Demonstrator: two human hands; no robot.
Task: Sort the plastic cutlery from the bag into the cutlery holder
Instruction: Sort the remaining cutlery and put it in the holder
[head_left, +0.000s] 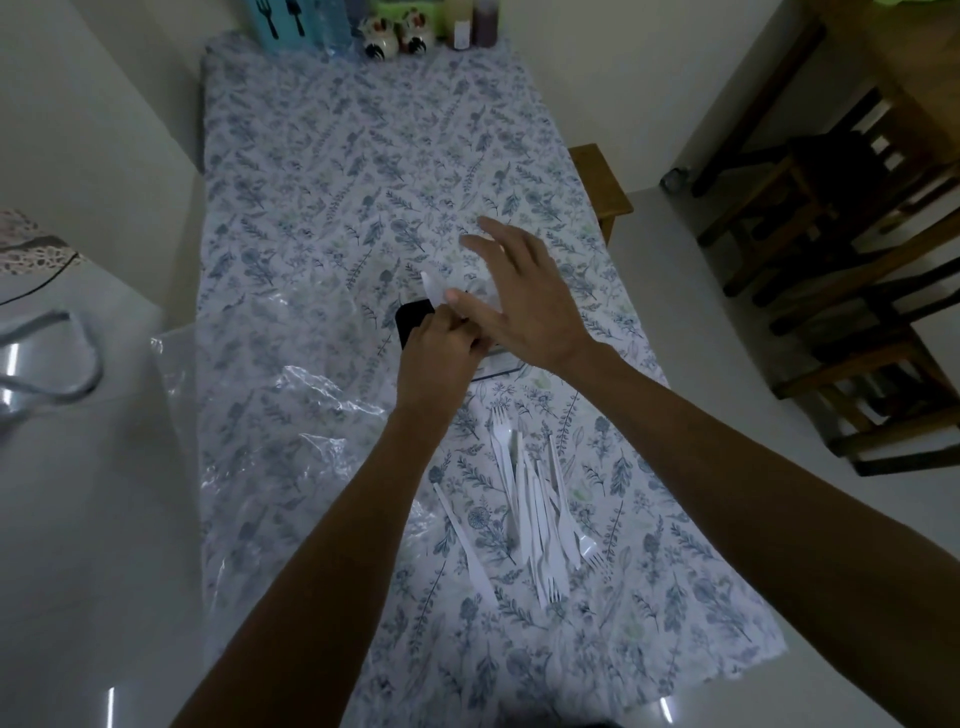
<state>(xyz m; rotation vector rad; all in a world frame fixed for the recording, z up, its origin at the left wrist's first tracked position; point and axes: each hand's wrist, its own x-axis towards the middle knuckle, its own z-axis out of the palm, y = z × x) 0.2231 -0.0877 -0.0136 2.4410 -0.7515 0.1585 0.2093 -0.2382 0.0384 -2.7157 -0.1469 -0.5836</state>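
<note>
White cutlery (535, 506) heaped beside holder (413, 319)

1. Long table under a white cloth printed with blue-grey leaf sprigs (332, 171), running away from the camera.
2. Far end: two white ceramic rooster figures (397, 32) side by side; pale blue box bearing black fork silhouettes (280, 18) to their left.
3. Dark wooden slatted chairs (852, 218) stand right of the table.
4. Brown wooden stool corner (602, 182) touches the cloth's right edge.

Left hand (434, 358) pinches a white utensil (432, 287) over the holder (413, 319); right hand (519, 296) hovers spread.
</note>
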